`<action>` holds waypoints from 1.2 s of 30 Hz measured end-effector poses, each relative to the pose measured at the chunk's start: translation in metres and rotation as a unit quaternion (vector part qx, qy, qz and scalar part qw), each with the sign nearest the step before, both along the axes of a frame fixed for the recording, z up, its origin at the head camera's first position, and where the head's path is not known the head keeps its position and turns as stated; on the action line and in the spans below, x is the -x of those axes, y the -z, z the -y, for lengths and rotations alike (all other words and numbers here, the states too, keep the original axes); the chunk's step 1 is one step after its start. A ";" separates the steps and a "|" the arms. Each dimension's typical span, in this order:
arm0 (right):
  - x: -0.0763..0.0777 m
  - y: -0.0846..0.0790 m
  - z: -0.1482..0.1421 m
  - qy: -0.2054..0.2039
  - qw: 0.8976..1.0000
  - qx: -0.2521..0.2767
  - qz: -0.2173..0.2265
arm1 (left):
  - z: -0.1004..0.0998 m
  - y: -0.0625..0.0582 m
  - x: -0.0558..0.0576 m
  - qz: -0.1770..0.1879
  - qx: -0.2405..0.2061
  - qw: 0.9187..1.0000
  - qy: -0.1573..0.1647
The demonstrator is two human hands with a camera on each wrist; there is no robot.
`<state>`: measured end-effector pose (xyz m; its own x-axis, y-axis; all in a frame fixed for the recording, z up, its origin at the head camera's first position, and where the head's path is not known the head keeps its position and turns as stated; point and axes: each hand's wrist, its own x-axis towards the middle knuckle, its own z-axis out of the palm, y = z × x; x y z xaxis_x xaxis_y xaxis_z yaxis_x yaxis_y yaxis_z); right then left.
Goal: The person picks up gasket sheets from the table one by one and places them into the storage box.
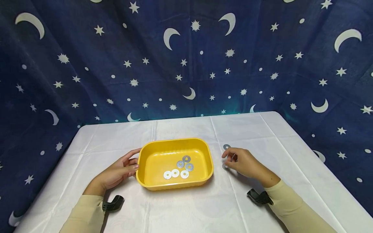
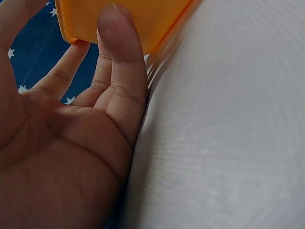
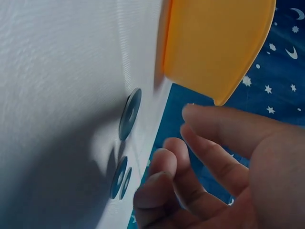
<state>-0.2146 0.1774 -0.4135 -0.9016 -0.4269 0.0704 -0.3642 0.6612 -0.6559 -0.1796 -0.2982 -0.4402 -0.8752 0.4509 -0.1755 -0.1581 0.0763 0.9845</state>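
My left hand (image 1: 118, 171) rests against the left end of a yellow plastic tray (image 1: 175, 187), its fingertips touching the outer wall. Inside the tray lie several flat metal washers (image 1: 189, 167), towards the middle and right. Past the tray's right end, my right hand (image 1: 246, 163) hovers low over the table with loosely bent fingers. No object shows between its fingers and thumb. Near those fingertips, a loose washer (image 1: 226, 147) lies on the cloth, and another washer (image 1: 224, 166) is partly hidden by the hand. The right wrist view shows three washers (image 3: 130, 114) on the cloth there.
A white cloth (image 1: 186, 210) with fold creases covers the table. Behind it hangs a dark blue curtain (image 1: 157, 90) printed with moons and stars. A black strap (image 1: 113, 204) is on the left wrist, and another black strap (image 1: 259, 196) is on the right.
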 end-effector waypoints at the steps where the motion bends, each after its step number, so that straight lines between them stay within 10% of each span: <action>1: 0.001 0.001 0.000 -0.002 1.000 -0.003 0.005 | 0.000 0.000 0.000 -0.001 -0.001 1.000 0.000; 36: 0.006 0.009 -0.008 -0.024 0.996 -0.059 0.055 | 0.000 -0.001 0.000 0.004 0.007 1.000 -0.002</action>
